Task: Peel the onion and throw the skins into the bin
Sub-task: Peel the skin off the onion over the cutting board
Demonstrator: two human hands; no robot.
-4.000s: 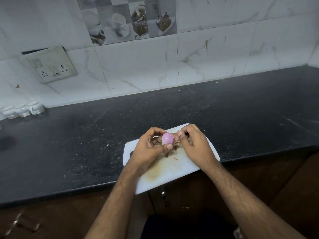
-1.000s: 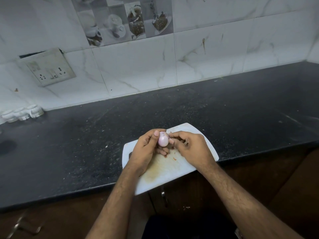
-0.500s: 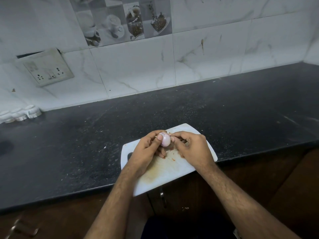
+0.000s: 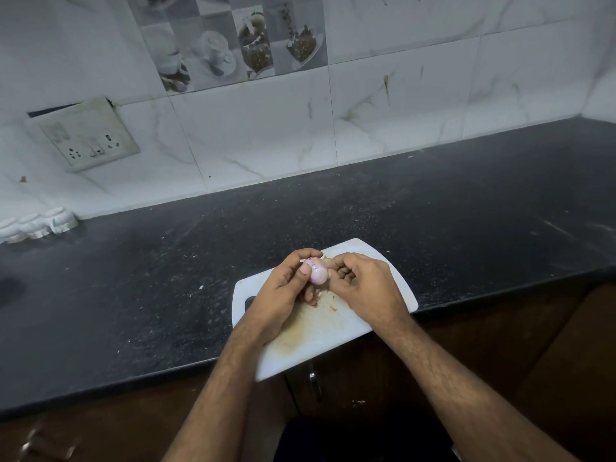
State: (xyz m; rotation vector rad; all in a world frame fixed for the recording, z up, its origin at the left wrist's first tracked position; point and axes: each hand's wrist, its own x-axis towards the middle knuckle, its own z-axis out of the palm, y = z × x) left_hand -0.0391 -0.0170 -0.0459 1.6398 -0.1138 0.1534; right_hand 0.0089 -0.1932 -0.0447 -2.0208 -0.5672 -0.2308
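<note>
Just below the middle of the frame, both hands are meeting over a white cutting board (image 4: 310,348). The left hand (image 4: 283,295) is gripping a small pale pink onion (image 4: 319,273), its fingers curling round the far side and the thumb pressing on the near side. The right hand (image 4: 363,288) is touching the onion's right side with its fingertips, the other fingers curling into the palm; whether it is pinching a strip of skin there is too small to tell. Small reddish scraps (image 4: 328,303) are lying on the board beneath the hands, near a brownish stain. The board is sitting on a black countertop (image 4: 466,208), its lower corner hanging over the front edge. In the upper left of the frame a switch plate (image 4: 88,138) is sitting on the marble-tiled wall (image 4: 400,105), and white knobs (image 4: 36,225) are lining the left edge.
</note>
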